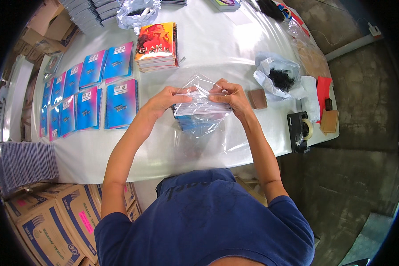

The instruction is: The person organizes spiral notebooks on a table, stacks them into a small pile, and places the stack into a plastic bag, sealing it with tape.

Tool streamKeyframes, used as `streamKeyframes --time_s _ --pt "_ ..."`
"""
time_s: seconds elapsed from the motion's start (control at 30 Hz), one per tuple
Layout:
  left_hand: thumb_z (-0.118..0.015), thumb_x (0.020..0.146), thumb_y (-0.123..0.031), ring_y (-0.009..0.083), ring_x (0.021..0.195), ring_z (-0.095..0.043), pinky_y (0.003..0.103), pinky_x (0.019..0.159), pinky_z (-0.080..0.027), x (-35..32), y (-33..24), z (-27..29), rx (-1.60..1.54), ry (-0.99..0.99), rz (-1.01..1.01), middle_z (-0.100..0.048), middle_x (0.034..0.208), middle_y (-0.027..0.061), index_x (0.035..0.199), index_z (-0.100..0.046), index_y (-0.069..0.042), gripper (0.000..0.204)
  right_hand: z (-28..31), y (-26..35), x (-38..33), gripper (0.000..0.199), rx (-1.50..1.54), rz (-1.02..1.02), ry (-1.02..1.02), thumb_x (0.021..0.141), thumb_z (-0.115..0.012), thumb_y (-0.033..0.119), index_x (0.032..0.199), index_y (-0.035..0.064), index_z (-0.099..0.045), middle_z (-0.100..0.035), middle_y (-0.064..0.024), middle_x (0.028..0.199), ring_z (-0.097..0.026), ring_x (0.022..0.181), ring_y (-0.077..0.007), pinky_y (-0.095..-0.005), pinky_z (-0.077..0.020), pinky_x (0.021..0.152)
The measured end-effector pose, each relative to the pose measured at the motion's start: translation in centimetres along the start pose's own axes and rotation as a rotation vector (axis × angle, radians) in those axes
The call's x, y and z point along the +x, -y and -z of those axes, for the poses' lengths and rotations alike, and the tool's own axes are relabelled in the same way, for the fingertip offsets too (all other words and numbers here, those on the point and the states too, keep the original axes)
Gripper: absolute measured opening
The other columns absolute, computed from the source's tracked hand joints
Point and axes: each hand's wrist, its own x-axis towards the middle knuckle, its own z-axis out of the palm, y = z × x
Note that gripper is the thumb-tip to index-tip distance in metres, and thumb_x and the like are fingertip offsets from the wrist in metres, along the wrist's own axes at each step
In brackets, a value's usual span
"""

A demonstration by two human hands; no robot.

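Right in front of me, a stack of notebooks with bluish covers sits in a clear plastic bag. The stack's pale page edges face up between my hands. My left hand is closed at the bag's left side, its fingers gripping the loose film over the stack. On the other side my right hand pinches the film with bent fingers. The crinkled, shiny film partly hides the notebooks and my fingertips.
Rows of blue-and-pink spiral notebooks lie at left, beside a stack of red-and-yellow notebooks. At right are a bag of black bits, a brown block and a tape dispenser. Cartons stand lower left.
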Motion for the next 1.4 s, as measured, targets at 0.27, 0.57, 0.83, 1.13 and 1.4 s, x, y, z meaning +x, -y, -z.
streamKeyframes --time_s 0.27,0.57,0.83,1.13,1.4 --pt "-0.074 0.08 -0.028 0.0159 0.116 -0.051 0.03 0.101 -0.037 -1.1 0.1 -1.3 0.176 -0.04 -0.23 -0.057 0.128 0.0072 0.132 -0.053 -0.005 0.06 0.6 2.3 0.9 0.047 -0.351 0.374 0.1 0.068 -0.079 0.021 0.11 0.0058 -0.065 -0.064 -0.001 0.098 -0.056 0.091 -0.0155 -0.0302 -0.0417 0.083" --pt "-0.074 0.078 -0.041 0.0227 0.134 -0.035 0.034 0.108 -0.029 -1.1 1.3 -0.8 0.171 -0.008 -0.354 -0.039 0.146 0.0098 0.138 -0.043 -0.003 0.078 -0.5 8.5 4.1 0.024 -0.338 0.78 -0.258 0.075 -0.072 0.004 0.098 0.0048 -0.066 -0.067 -0.0065 0.083 -0.062 0.079 -0.0123 -0.0305 -0.0481 0.082" --pt "-0.082 0.066 -0.031 0.0278 0.141 -0.023 0.04 0.113 -0.022 -3.6 6.7 -0.9 0.119 -0.411 -0.729 -0.025 0.153 0.0103 0.125 -0.06 -0.012 0.066 6.2 -2.1 -3.6 0.043 -0.077 0.465 0.012 0.065 -0.084 0.026 0.099 0.0058 -0.067 -0.051 -0.0125 0.13 -0.046 0.124 -0.025 -0.0392 -0.0367 0.104" --pt "-0.083 0.062 -0.012 0.0307 0.139 -0.028 0.039 0.11 -0.03 -3.5 4.5 -2.8 0.644 -0.488 -0.73 -0.024 0.153 0.0132 0.106 -0.072 -0.021 0.046 -1.2 -5.0 -5.4 0.059 -0.32 0.563 -0.167 0.057 -0.087 0.03 0.106 0.0104 -0.058 -0.033 -0.0159 0.145 -0.034 0.133 -0.0318 -0.0448 -0.0293 0.109" --pt "-0.079 0.071 -0.016 0.033 0.135 -0.036 0.04 0.108 -0.033 -3.1 4.5 -3.2 0.567 -0.487 -0.707 -0.024 0.153 0.0138 0.107 -0.072 -0.013 0.037 -2.0 -2.9 -4.1 0.024 -0.53 0.605 -0.303 0.067 -0.082 0.022 0.081 0.0093 -0.067 -0.045 -0.0146 0.136 -0.043 0.124 -0.0324 -0.0448 -0.032 0.102"
